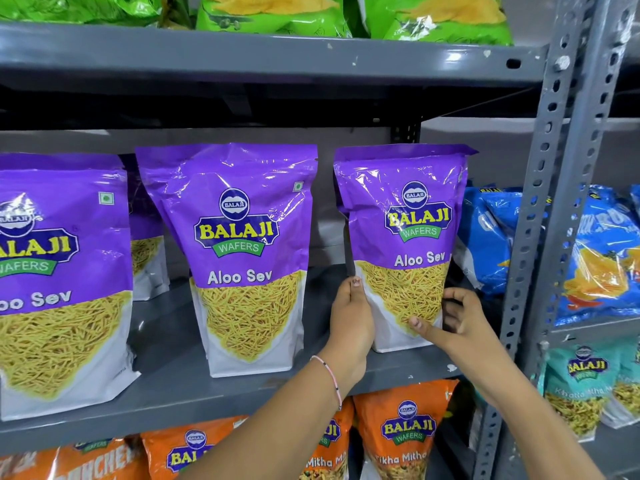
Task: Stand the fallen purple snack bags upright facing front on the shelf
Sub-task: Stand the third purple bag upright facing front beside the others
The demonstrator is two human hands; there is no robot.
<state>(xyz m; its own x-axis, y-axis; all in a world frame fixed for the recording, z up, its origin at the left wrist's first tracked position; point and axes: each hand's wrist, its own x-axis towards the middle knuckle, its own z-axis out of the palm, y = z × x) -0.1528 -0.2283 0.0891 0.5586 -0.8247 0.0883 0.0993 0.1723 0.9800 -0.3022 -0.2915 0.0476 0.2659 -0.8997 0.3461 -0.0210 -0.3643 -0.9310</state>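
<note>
Three purple Aloo Sev bags stand upright, fronts toward me, on the grey middle shelf [180,382]. The right bag [403,216] is held at its lower corners: my left hand [351,317] grips its left edge, my right hand [453,323] grips its right edge with the thumb on the front. The middle bag [239,244] stands free. The left bag [59,271] is cut off by the frame edge. Another purple bag [147,251] stands behind, between the left and middle ones, mostly hidden.
Green bags [277,12] fill the shelf above and orange bags [405,434] the shelf below. A perforated grey upright post [540,202] stands just right of the held bag. Blue bags [491,237] and a teal bag [581,382] sit in the neighbouring rack.
</note>
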